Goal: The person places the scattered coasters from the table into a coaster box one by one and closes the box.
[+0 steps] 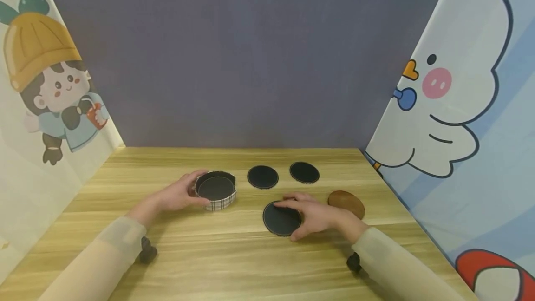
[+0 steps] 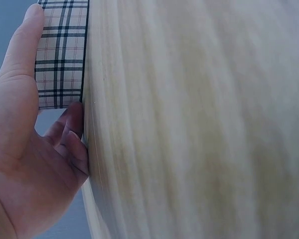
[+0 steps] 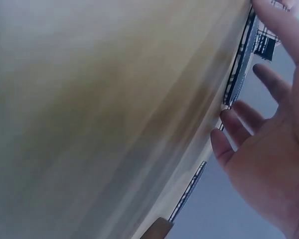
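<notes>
The round box (image 1: 221, 204), with a plaid wall and a dark interior, sat on the worktop (image 1: 209, 264), its mouth facing up. At its left side was the left hand (image 1: 183, 193), clamped on its wall, with the thumb along the near part and fingers reaching round the far part.

To the right of the round box and a little nearer the person lay the near disc (image 1: 281, 220), black and flat. The right hand (image 1: 312, 216) arched over its right part, fingers and thumb apart; whether it gripped the rim, I could not tell.

2 more black discs lay to the right of the round box and slightly farther back: the middle disc (image 1: 263, 177) closer to it, the far disc (image 1: 304, 172) beyond. An oval brown object (image 1: 346, 204) was farther right of the round box than all 3 discs, just behind the right wrist.

A dark backdrop (image 1: 251, 59) stood behind the round box; well to its left was a cartoon figure in a yellow hat (image 1: 62, 82), and well to its right a white cartoon bird (image 1: 472, 45).
</notes>
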### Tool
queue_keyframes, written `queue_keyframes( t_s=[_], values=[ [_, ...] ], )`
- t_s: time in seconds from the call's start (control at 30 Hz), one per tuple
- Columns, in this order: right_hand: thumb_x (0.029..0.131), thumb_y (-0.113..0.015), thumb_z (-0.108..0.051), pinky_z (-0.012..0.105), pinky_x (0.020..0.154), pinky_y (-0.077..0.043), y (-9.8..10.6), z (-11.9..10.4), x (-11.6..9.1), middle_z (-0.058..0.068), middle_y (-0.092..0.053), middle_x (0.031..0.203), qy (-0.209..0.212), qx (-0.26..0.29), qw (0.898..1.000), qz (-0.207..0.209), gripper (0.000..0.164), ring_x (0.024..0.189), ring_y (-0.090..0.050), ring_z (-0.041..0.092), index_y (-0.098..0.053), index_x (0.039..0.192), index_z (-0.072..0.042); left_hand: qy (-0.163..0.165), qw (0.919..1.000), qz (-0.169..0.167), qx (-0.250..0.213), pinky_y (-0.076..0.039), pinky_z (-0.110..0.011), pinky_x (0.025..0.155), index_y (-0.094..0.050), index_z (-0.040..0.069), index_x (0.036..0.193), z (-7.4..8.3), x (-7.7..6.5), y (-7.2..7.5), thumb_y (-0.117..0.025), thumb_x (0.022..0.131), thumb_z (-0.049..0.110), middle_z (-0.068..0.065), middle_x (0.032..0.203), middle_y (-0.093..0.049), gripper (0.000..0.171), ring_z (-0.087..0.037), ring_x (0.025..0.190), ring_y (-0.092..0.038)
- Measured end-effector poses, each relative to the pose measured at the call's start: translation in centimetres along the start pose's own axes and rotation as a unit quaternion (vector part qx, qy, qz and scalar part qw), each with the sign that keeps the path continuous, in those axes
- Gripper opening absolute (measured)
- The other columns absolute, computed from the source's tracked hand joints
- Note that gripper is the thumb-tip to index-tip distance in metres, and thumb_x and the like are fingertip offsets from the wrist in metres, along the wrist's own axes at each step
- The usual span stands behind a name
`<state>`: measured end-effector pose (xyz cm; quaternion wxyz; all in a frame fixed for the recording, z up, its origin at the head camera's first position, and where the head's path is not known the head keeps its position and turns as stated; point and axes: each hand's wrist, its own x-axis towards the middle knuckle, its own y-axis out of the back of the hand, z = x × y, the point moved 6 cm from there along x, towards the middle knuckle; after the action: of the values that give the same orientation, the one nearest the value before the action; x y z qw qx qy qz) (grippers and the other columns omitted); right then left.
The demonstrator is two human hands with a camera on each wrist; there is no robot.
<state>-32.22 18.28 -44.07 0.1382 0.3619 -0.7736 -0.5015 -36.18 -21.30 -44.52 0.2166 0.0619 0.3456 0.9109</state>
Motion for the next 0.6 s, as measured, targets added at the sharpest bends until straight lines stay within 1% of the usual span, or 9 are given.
queue_keyframes(
  t_s=[0.07, 0.17, 0.3, 0.47, 0.6],
  values=[
    [0.083, -0.093, -0.049, 0.075, 0.122, -0.035, -0.1, 0.0, 0.4, 0.012, -0.035, 0.176, -0.002, -0.004, 1.000, -0.011, 0.094, 0.162, -0.027, 0.047, -0.048, 0.166, -0.041, 0.001, 1.0000, 0.000, 0.000, -0.057, -0.060, 0.112, -0.021, 0.009, 0.174, 0.0, -0.1, -0.1, -0.091, 0.093, 0.039, -0.038, 0.155, -0.036, 0.111, -0.041, 0.124, -0.068],
    [0.084, -0.092, -0.050, 0.076, 0.122, -0.034, -0.3, 0.0, 0.8, 0.007, -0.035, 0.177, -0.005, -0.002, 1.000, -0.024, 0.091, 0.162, -0.025, 0.046, -0.049, 0.164, -0.045, 0.002, 1.0000, 0.002, 0.001, -0.057, -0.060, 0.111, -0.021, 0.008, 0.174, 0.0, -0.1, -0.1, -0.091, 0.093, 0.039, -0.037, 0.154, -0.037, 0.111, -0.040, 0.124, -0.068],
    [0.084, -0.091, -0.049, 0.075, 0.120, -0.036, -0.4, 0.1, 1.0, 0.007, -0.035, 0.177, -0.006, 0.005, 1.000, -0.027, 0.089, 0.161, -0.025, 0.046, -0.050, 0.163, -0.045, 0.000, 1.0000, 0.004, 0.003, -0.057, -0.060, 0.111, -0.021, 0.008, 0.174, 0.1, -0.1, -0.1, -0.090, 0.093, 0.039, -0.038, 0.155, -0.037, 0.111, -0.040, 0.123, -0.068],
    [0.083, -0.090, -0.047, 0.070, 0.117, -0.039, -0.3, 0.0, 1.2, 0.006, -0.038, 0.174, -0.006, 0.001, 1.000, -0.021, 0.087, 0.158, -0.030, 0.042, -0.053, 0.161, -0.045, -0.001, 1.0000, 0.000, -0.001, -0.057, -0.060, 0.112, -0.020, 0.008, 0.174, 0.0, 0.0, -0.1, -0.089, 0.094, 0.039, -0.038, 0.156, -0.035, 0.111, -0.041, 0.125, -0.068],
    [0.083, -0.091, -0.047, 0.067, 0.117, -0.041, -0.2, -0.2, 1.3, 0.006, -0.040, 0.172, -0.005, -0.001, 1.000, -0.018, 0.086, 0.157, -0.032, 0.039, -0.054, 0.161, -0.043, -0.003, 1.0000, -0.001, -0.004, -0.058, -0.059, 0.110, -0.020, 0.008, 0.175, -0.1, 0.0, -0.1, -0.089, 0.094, 0.039, -0.038, 0.155, -0.035, 0.111, -0.039, 0.122, -0.068]
  ],
)
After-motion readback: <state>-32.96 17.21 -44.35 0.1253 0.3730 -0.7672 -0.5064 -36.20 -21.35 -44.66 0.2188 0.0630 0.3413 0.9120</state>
